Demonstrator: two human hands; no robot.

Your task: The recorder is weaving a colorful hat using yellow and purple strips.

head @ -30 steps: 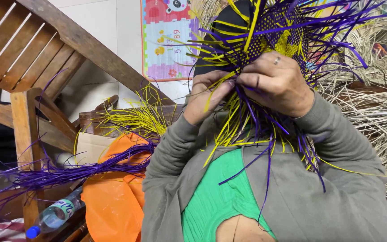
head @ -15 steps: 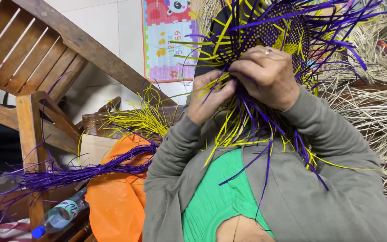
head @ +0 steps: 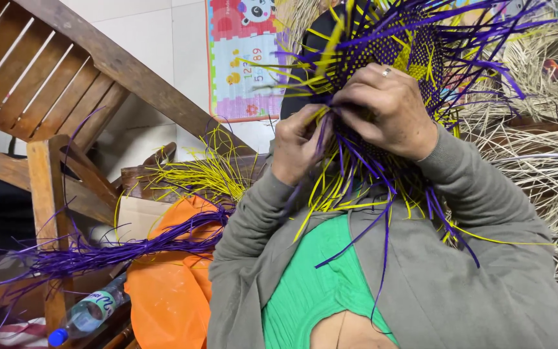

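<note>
Weaving fills the upper middle of the view: a purple-and-yellow woven piece [head: 414, 52], raised in front of the person's chest, with loose strands spraying out from its edges on every side. Behind it on the right sit heaps of pale dry straw [head: 537, 168], and on the left a slanted wooden frame [head: 66, 84] leans over a long bundle of purple strands [head: 98, 255] and a smaller fan of yellow strands [head: 205, 174], both well apart from the hands. Lower left lie an orange bag [head: 169, 291] and a plastic bottle with a blue cap [head: 85, 315]. The right hand [head: 385, 106] is spread over the lower edge of the woven piece, fingers curled down and pressing a cluster of strands against the finished weave; its hold looks like a firm clamp, not a fist. The left hand [head: 298, 142] sits just beside it, lower, with thumb and fingers pinched on a few yellow and purple strands at the same edge. To my eye the step is tucking or tightening one strand into the weave, and it would go best if the right hand kept the woven edge flat and taut while the left drew its strand snug along the neighbouring row, pulling close to the weave so the strand neither kinks nor drags others loose.
</note>
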